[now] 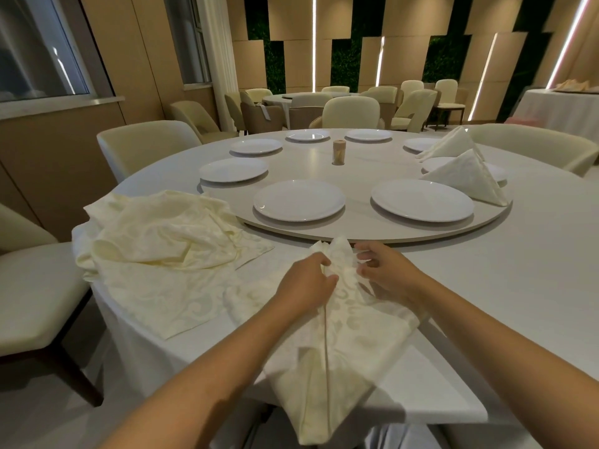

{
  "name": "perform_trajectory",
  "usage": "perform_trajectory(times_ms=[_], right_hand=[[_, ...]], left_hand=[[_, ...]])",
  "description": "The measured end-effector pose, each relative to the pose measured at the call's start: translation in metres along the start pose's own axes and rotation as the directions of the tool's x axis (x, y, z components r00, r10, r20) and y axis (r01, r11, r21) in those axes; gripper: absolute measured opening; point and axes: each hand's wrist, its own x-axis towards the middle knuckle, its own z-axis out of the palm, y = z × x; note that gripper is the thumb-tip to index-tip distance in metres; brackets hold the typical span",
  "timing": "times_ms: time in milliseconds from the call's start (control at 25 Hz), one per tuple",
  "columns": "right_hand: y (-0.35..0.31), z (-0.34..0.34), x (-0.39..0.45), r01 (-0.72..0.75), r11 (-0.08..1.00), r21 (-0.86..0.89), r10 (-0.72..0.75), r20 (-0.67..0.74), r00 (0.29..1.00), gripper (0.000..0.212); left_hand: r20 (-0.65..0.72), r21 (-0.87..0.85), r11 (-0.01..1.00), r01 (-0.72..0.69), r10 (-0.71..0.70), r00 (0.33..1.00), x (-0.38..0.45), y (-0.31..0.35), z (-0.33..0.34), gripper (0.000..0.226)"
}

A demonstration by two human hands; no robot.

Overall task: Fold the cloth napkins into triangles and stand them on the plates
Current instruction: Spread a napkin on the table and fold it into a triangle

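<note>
A cream patterned napkin [337, 338] lies folded lengthwise on the near table edge, its near tip hanging over the edge. My left hand [306, 283] grips its far end on the left of the centre fold. My right hand [385, 273] pinches the far end on the right. Two folded triangle napkins stand on plates at the right: the nearer triangle napkin [466, 176] and the farther triangle napkin [450, 144]. Bare white plates sit on the round turntable, among them the near left plate [299, 199] and the near right plate [421, 199].
A heap of loose cream napkins [162, 241] lies on the table at my left. A small wooden toothpick holder [339, 152] stands at the turntable's [372, 233] middle. Cream chairs ring the table; another set table stands behind.
</note>
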Motion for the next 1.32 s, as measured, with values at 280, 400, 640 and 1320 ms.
perform_trajectory(times_ms=[280,400,640,1320], right_hand=[[0.007,-0.004,-0.030,0.125,0.989,0.076,-0.126,0.007,0.992,0.042],[0.011,-0.009,-0.033,0.117,0.992,-0.044,-0.121,-0.121,0.985,0.041],[0.011,-0.019,-0.036,0.032,0.989,0.145,-0.024,-0.053,0.998,0.029],[0.017,-0.025,-0.047,-0.152,0.977,-0.151,0.152,-0.010,0.988,0.020]], left_hand=[[-0.193,-0.242,0.970,0.037,-0.086,0.977,0.057,-0.007,0.022,0.037],[-0.184,-0.509,0.861,0.000,-0.109,0.977,0.058,-0.014,0.024,0.035],[-0.032,-0.860,0.510,-0.032,0.009,0.999,0.056,-0.011,0.015,0.041],[-0.137,-0.300,0.953,-0.029,-0.013,0.990,0.052,-0.014,0.027,0.036]])
